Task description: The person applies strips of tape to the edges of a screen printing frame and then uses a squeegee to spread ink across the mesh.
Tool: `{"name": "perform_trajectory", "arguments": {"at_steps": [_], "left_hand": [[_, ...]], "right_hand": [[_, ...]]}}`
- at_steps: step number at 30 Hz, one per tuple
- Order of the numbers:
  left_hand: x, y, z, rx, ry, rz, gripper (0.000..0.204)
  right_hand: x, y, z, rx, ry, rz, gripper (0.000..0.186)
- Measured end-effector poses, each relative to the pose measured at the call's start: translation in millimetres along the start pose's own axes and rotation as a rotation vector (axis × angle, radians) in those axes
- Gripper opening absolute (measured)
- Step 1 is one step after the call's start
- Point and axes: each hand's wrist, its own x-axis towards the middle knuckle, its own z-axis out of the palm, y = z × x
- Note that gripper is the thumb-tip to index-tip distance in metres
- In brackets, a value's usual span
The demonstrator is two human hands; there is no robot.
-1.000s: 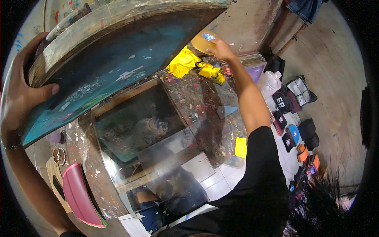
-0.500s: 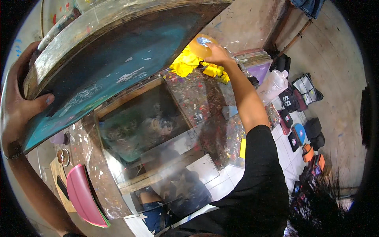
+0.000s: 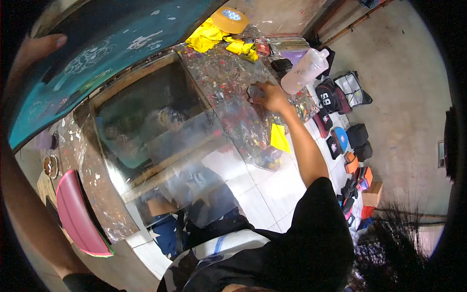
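Observation:
At the far left my left hand [image 3: 34,51] grips the raised edge of a large printing screen [image 3: 116,44], its thumb lying over the teal mesh. Most of that hand's fingers are hidden or cut off by the rim. Over the paint-splattered table, my right hand [image 3: 273,99] has its fingers curled onto a small flat grey piece [image 3: 254,91]. Below the tilted screen lies a glass pane [image 3: 214,141] across a wooden-edged opening [image 3: 194,87]. A roll of clear tape [image 3: 228,20] sits behind, beside crumpled yellow material [image 3: 206,36].
A whitish plastic bottle [image 3: 305,70] stands right of my right hand. A yellow slip [image 3: 279,137] lies at the table's near right edge. To the left is a pink curved piece [image 3: 78,214]. Caps and pouches [image 3: 340,138] are lined up on the tiled floor at right.
My right hand has left the tape roll and come nearer, onto the small grey piece. My left hand still holds the screen up. The whole view has shifted.

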Motion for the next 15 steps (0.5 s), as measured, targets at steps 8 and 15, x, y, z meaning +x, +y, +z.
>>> {"name": "perform_trajectory", "arguments": {"at_steps": [8,15], "left_hand": [[-33.4,91.8,-7.6,0.168,-0.056,-0.07,0.091],[-35.8,93.6,-0.3,0.188,-0.061,0.04,0.087]], "right_hand": [[33.7,36.6,49.8,0.02,0.184,0.108,0.019],[29.7,47.1,33.9,0.173,0.042,0.161,0.019]]}}
